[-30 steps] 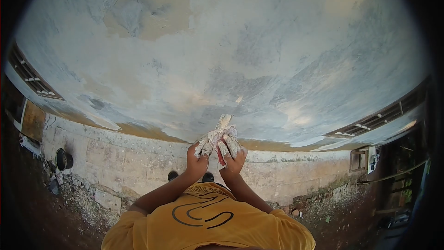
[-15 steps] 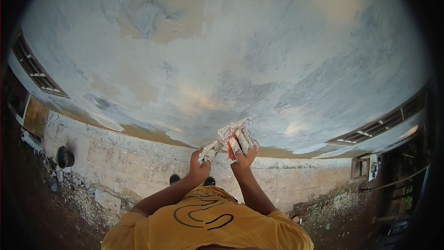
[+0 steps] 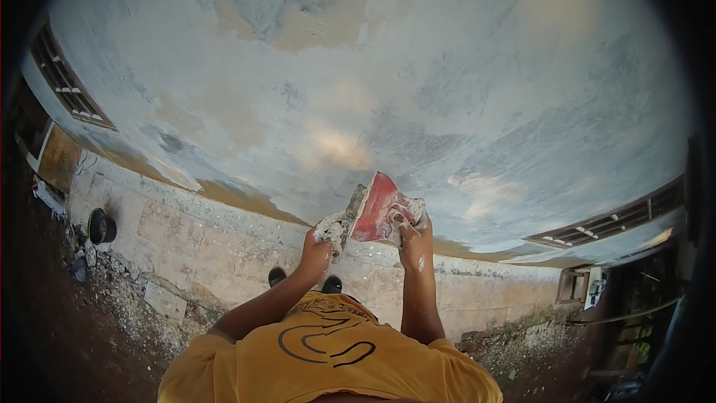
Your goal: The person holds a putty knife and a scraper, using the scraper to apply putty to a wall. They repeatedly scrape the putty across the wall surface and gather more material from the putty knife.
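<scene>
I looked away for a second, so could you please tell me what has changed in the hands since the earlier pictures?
The right hand has drawn the red scraper blade up and to the right, out of the joined grip, so its red face now shows. The left hand has parted from it and stayed low, keeping the small putty-caked tool, which now meets the blade's edge. The patchy wall and the person's stance are unchanged.

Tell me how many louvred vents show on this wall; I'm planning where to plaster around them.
2. One vent sits at the far left of the wall, the other vent low at the right. More may lie outside the view.
</scene>
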